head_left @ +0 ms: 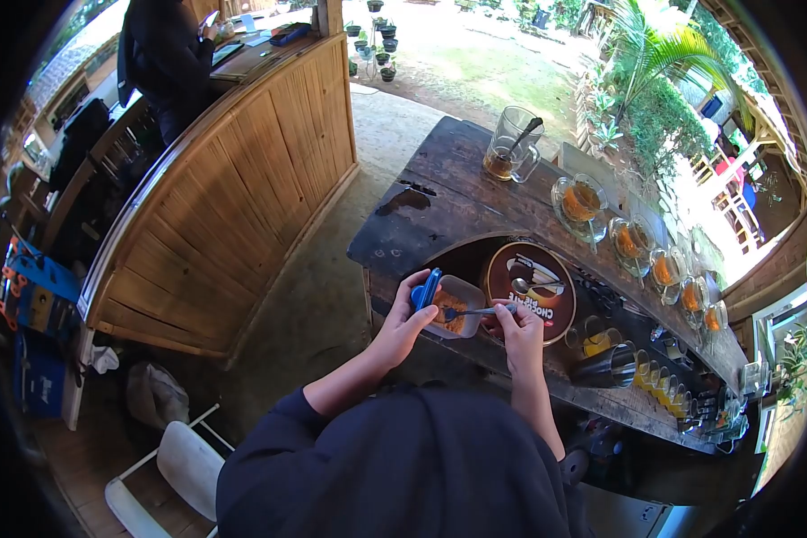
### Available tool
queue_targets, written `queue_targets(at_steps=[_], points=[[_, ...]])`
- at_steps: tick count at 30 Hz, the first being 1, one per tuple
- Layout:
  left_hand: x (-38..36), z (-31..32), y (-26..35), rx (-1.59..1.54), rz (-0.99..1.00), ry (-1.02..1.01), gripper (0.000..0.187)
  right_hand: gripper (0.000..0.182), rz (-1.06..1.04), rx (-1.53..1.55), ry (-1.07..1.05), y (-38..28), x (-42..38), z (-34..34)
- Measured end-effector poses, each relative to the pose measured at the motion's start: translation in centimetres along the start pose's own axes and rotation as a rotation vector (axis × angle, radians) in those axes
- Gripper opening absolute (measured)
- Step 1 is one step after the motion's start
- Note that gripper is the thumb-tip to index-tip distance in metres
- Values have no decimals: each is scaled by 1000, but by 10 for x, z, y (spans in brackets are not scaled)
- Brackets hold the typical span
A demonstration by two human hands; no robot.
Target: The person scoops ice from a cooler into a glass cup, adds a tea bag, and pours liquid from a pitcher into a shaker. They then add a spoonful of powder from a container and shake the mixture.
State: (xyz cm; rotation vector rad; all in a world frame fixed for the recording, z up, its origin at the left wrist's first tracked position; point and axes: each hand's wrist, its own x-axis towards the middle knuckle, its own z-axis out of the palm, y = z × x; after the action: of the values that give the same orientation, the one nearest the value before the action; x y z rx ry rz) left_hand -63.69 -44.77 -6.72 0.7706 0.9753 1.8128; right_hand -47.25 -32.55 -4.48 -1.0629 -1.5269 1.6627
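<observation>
Dark wooden bench [448,175] is running across an open-sided space, lawn [475,45] showing behind. Small tub [473,294] of orange-brown powder [457,325] is sitting in the left hand's [405,305] grip at the bench's near side, just beside a round brown tin [560,309] (can't tell if the tub is touching wood). Same hand is pinching a blue lid [428,289] at the tub's side. Right hand [522,325] is gripping a spoon [480,312] by its handle, bowl end in the tub. Second spoon [522,285] is lying on the tin. Beyond it, glass cups [665,267] with orange-brown contents are forming a row; a glass pitcher [511,148] is standing at one end, brown liquid [500,163] inside. Small glasses [662,387] of something yellow are lining up near a dark cylinder [603,366]. Farther off, a person [157,63] is standing at a plank-fronted bar [233,206]. White chair [188,466] is standing behind the worker's left side.
</observation>
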Motion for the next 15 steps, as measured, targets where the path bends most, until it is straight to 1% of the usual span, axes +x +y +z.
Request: queue_targets(at_steps=[4, 7, 10, 14, 15], points=[[0, 0, -2, 20, 4, 8, 56, 17, 2, 17, 19, 2, -2, -1], [0, -1, -5, 23, 3, 17, 56, 17, 49, 55, 11, 2, -3, -4], [-1, -1, -6, 27, -4, 25, 57, 17, 68, 124, 67, -1, -5, -9], [-4, 4, 4, 87, 24, 25, 59, 17, 12, 272, 118, 1, -6, -28], [-4, 4, 4, 110, 43, 32, 62, 17, -13, 326, 132, -2, -9, -34]])
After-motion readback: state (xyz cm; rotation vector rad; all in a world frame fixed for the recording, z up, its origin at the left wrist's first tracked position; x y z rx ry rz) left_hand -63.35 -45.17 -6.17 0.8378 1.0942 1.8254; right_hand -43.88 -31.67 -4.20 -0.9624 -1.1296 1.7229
